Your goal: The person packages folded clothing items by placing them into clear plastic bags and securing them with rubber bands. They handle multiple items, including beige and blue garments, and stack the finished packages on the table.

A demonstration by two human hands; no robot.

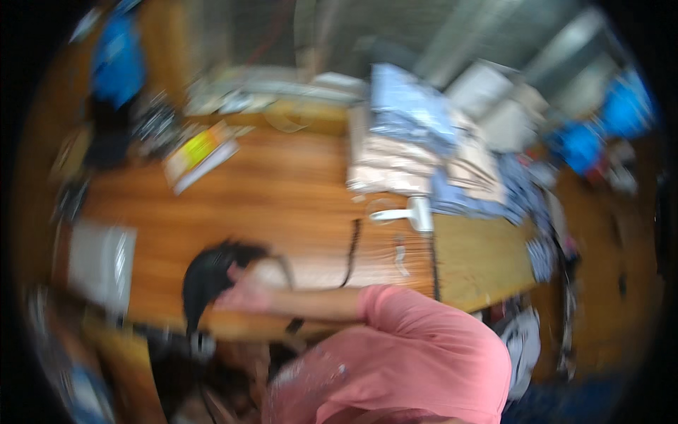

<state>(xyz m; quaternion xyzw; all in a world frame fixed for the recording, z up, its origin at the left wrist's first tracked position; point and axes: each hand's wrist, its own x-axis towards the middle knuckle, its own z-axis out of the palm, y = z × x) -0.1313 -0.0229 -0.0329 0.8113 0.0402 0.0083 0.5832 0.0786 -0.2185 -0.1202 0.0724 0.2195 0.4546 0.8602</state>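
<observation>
My right arm, in a pink sleeve, stretches leftward across the front of the wooden table. My right hand (244, 293) is smeared by motion, its thumb over a dark, soft-looking bundle, apparently black cloth (212, 272), which it seems to grip. The bundle curves around the hand and hangs down at the table's front edge. A pale, blurred patch shows just above the wrist; I cannot make out what it is. My left hand cannot be made out in the picture.
Folded pale garments (392, 162) and blue ones in clear plastic (409, 106) are stacked at the back right. A white T-shaped tool (417, 213) lies before them. A yellow-and-white packet (199, 157) is at the back left, a clear plastic-wrapped package (102, 265) at the left edge.
</observation>
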